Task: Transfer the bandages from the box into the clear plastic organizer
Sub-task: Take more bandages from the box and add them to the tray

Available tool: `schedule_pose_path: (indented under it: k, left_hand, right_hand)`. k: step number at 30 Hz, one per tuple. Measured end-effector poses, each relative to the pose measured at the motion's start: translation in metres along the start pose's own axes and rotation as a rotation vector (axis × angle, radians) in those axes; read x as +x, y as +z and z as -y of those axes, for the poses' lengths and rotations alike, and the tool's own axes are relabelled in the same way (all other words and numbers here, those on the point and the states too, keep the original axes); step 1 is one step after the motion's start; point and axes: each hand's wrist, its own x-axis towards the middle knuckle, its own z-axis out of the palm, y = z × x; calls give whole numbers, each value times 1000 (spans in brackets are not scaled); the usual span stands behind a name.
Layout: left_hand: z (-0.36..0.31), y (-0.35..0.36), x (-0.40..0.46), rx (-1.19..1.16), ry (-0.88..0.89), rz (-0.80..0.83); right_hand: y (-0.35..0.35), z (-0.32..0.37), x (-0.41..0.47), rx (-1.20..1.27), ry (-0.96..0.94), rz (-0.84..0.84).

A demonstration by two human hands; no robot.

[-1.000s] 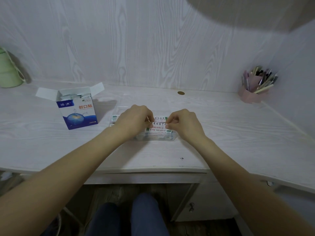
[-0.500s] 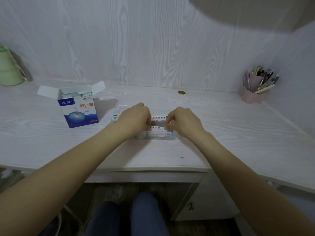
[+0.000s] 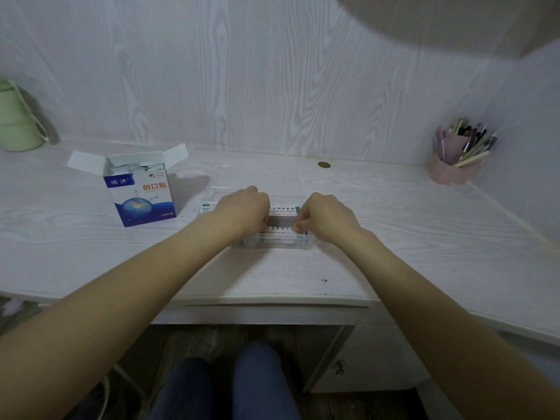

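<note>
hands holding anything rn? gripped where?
Both hands pinch one stack of bandages over the clear organizer: left hand at its left end, right hand at its right end.

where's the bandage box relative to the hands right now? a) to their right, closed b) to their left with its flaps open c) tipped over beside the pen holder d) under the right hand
b: the bandage box stands upright with its flaps open, on the desk to the left of the left hand and right hand, which are at the clear organizer.
</note>
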Motion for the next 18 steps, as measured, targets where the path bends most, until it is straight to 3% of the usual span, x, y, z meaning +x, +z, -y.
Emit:
schedule_pose_path:
  k: [18]
  left_hand:
    - [7, 4, 7, -63, 9, 35]
  right_hand:
    - [-3, 4, -1, -47, -5, 54]
